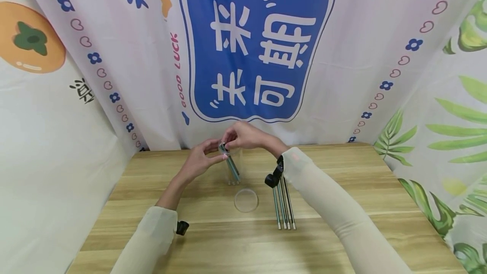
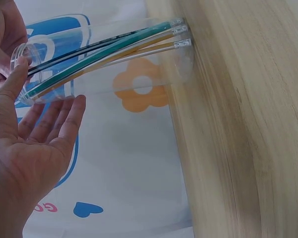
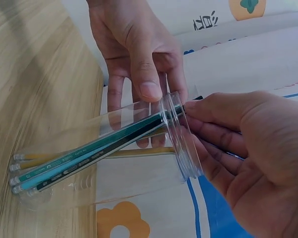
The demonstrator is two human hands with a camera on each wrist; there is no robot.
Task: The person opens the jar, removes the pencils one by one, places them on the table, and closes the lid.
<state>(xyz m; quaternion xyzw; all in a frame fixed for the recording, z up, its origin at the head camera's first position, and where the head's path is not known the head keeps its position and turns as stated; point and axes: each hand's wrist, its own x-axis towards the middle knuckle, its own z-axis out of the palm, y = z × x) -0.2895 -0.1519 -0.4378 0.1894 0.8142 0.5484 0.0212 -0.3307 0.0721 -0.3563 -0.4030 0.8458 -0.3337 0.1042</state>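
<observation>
So the jar (image 2: pixel 97 83), a clear one with a wide mouth, is standing on the tabletop (image 1: pixel 213 240) close to the back edge, and several pencils (image 2: pixel 104 57) are leaning inside it, metal-capped ends down at the bottom. The left hand (image 1: pixel 199 157) has it by the rim: thumb on the near side, fingers stretched along the other. The right hand (image 1: pixel 243 135) is up at the mouth, fingers narrowed to a pinch on a dark pencil end (image 3: pixel 175 110) poking out the top; can't really tell which pencil it belongs to. A round clear lid (image 1: pixel 246 200) lies flat in front of the jar. Right of that, four loose pencils (image 1: pixel 282 207) sit side by side, upper ends hidden by the right wrist camera (image 1: pixel 272 180) and sleeve (image 1: pixel 323 193).
</observation>
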